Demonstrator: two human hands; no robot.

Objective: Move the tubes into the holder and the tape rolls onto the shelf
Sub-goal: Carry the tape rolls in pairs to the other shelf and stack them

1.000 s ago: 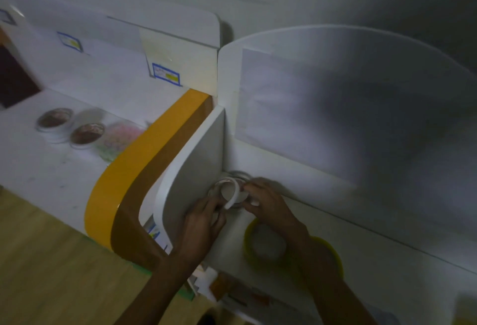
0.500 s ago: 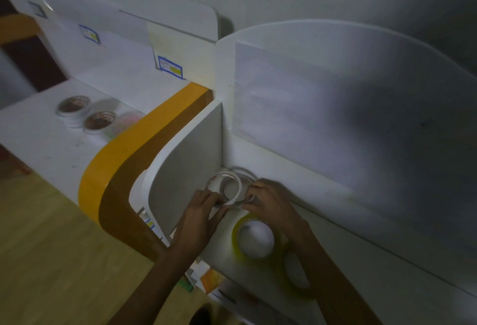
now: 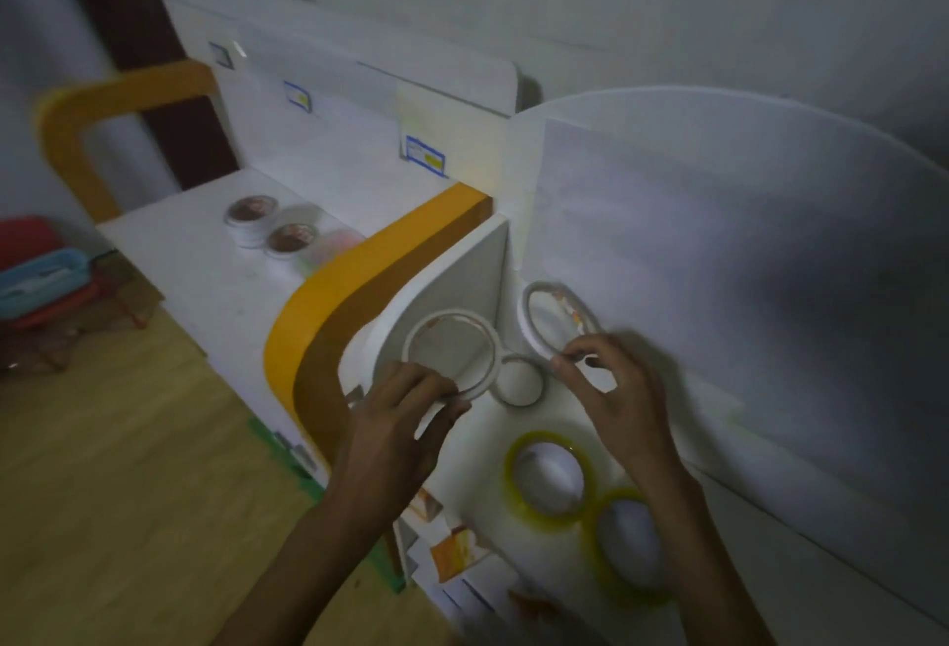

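Closest to the person, two yellow tape rolls (image 3: 549, 478) lie flat on the white shelf (image 3: 477, 486), one just beside the other. They have not moved since a moment ago.

A bit further in are the two hands. The left hand (image 3: 395, 427) has its fingers and thumb curled round the bottom edge of a big white tape roll (image 3: 452, 355). It holds the roll up on its edge, in front of the white divider (image 3: 462, 286). The right hand (image 3: 624, 396) pinches the near rim of another white tape roll (image 3: 557, 322) with its fingertips and tilts it up. The rest of that hand is loosely curled.

A second ago both hands were bunched on one pile of white rolls in the corner. Now each hand has its own roll and they are pulled apart. A small grey roll (image 3: 518, 381) lies flat between them on the shelf. I think this means the pile is being split, so the rolls can be set down one by one.

Further back, on the other table (image 3: 195, 275), sit two round tins (image 3: 269, 229).

No tubes or holder can be seen, so that part looks not done yet.
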